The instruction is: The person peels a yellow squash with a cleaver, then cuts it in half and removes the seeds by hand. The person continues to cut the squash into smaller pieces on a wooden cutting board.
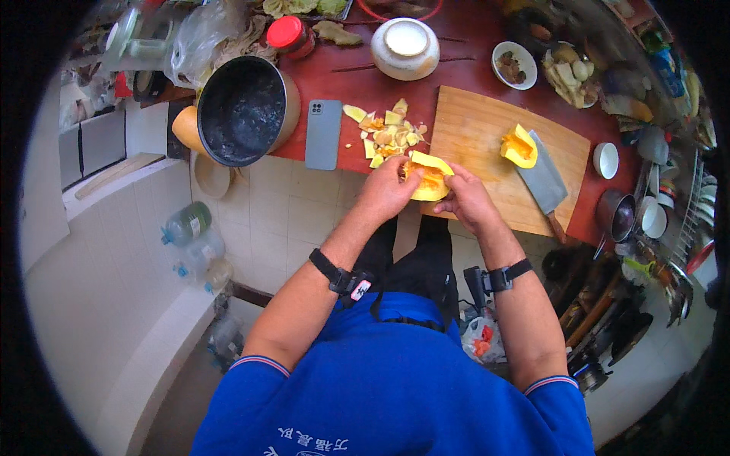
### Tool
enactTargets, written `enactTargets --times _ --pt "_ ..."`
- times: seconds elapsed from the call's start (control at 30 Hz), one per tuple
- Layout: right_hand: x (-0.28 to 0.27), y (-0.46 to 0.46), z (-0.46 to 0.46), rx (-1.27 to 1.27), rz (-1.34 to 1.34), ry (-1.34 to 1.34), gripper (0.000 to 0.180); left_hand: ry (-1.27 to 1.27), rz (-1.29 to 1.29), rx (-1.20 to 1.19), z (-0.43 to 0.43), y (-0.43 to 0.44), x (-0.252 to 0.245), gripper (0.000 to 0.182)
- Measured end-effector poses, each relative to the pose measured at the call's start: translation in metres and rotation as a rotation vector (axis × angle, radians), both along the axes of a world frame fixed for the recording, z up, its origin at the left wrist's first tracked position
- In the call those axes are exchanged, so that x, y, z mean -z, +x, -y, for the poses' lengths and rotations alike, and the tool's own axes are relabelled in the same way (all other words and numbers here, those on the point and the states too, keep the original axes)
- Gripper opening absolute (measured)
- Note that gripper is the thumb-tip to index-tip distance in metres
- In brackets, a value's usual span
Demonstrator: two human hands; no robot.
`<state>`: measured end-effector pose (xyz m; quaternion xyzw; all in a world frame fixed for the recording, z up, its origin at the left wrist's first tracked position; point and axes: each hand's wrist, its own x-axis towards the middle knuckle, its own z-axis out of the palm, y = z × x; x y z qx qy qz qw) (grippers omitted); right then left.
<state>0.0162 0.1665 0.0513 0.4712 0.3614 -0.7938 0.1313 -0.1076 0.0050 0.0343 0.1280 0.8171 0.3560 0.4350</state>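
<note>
A piece of yellow pumpkin (429, 191) with an orange, stringy hollow is held between my two hands at the near edge of the red table. My left hand (388, 185) grips its left side, the thumb pressed into the hollow. On the right side, my right hand (466, 196) holds the rind with thumb and fingers. Another pumpkin piece (520, 147) rests on the wooden cutting board (473, 128), against the blade of a cleaver (542, 171). The cleaver's wooden handle points towards the near right edge of the board.
Pumpkin peelings and scraps (393, 134) lie in a heap left of the board, beside a grey phone (323, 135). A dark-lined pot (242, 111) stands at the left. Farther back are a red-lidded jar (290, 37), an upturned bowl (405, 48) and a white bowl of food (514, 65).
</note>
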Motion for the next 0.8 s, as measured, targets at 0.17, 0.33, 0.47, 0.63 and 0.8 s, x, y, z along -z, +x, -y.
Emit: enactTargets --times 0.17,0.33,0.47,0.63,0.8 --pt "-0.001 -0.005 0.004 -0.085 -0.01 -0.001 0.048 -0.07 0.005 0.095 -0.009 -0.003 -0.013 0.06" --pt "-0.006 -0.01 0.008 -0.269 -0.005 0.122 0.049 -0.04 0.122 0.139 -0.014 -0.01 0.003 0.05" --pt "-0.005 -0.009 0.009 -0.315 -0.066 0.2 0.053 -0.019 0.153 0.178 -0.015 -0.01 0.013 0.043" --pt "-0.008 -0.006 -0.004 -0.322 -0.042 0.239 0.054 -0.033 0.08 0.209 -0.002 -0.014 0.019 0.044" --pt "-0.014 -0.011 -0.013 -0.24 -0.01 0.191 0.052 0.139 0.306 0.004 0.012 -0.018 0.029 0.041"
